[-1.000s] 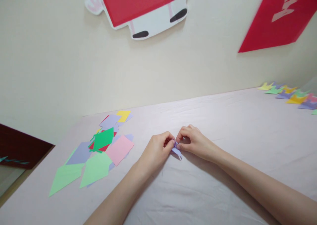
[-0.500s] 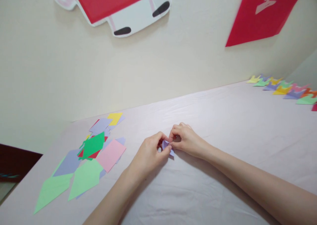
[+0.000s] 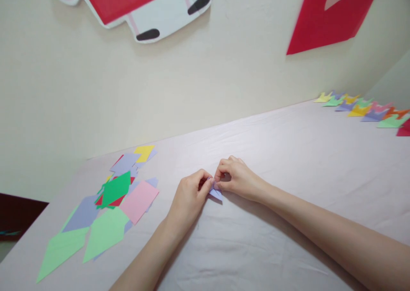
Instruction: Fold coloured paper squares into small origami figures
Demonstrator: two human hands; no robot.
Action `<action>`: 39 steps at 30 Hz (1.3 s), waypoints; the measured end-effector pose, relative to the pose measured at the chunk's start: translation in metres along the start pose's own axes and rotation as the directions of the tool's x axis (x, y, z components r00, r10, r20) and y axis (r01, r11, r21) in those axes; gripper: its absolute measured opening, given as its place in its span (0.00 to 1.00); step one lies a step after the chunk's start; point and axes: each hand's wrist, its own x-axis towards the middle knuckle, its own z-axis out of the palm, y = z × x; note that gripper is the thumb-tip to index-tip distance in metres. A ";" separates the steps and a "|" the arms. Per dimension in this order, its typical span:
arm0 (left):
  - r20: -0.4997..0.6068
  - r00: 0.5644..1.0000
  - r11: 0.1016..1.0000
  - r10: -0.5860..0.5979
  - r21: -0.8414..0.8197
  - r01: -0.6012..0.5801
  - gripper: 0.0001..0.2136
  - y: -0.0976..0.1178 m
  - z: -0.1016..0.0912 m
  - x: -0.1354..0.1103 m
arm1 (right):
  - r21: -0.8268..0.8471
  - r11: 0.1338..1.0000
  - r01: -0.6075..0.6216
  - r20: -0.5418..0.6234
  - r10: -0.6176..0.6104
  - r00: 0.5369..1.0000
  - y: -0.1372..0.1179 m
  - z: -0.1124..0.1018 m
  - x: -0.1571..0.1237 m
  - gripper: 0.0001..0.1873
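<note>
Both my hands meet at the middle of a pale cloth-covered table (image 3: 288, 167). Between them is a small folded purple paper (image 3: 215, 193), mostly hidden by my fingers. My left hand (image 3: 188, 197) pinches its left side with fingers curled. My right hand (image 3: 238, 180) pinches its right side, fingertips pressed together against the paper. Only a small purple point shows below the fingers.
Loose coloured paper squares (image 3: 110, 201) in green, pink, purple, red and yellow lie scattered at the left. A row of folded paper pieces (image 3: 368, 107) in several colours lies at the far right by the wall. Red decorations (image 3: 326, 17) hang on the wall.
The view has shifted, so everything sits further left and lower in the frame. My hands stay together on the purple paper, fingers working it slightly.
</note>
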 end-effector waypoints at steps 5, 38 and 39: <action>0.001 1.000 1.000 0.018 0.005 -0.018 0.12 0.000 0.000 0.000 | 0.009 1.000 0.010 -0.003 -0.010 1.000 0.002 0.000 0.000 0.05; 0.158 0.966 0.601 -0.207 -0.758 0.253 0.12 0.012 0.035 0.001 | 0.095 0.962 0.255 -0.265 -0.222 0.938 -0.001 0.000 -0.008 0.07; 0.176 0.962 0.616 -0.210 -0.740 0.270 0.11 0.013 0.034 0.001 | 0.064 0.958 0.279 -0.265 -0.253 0.930 -0.002 -0.001 -0.008 0.08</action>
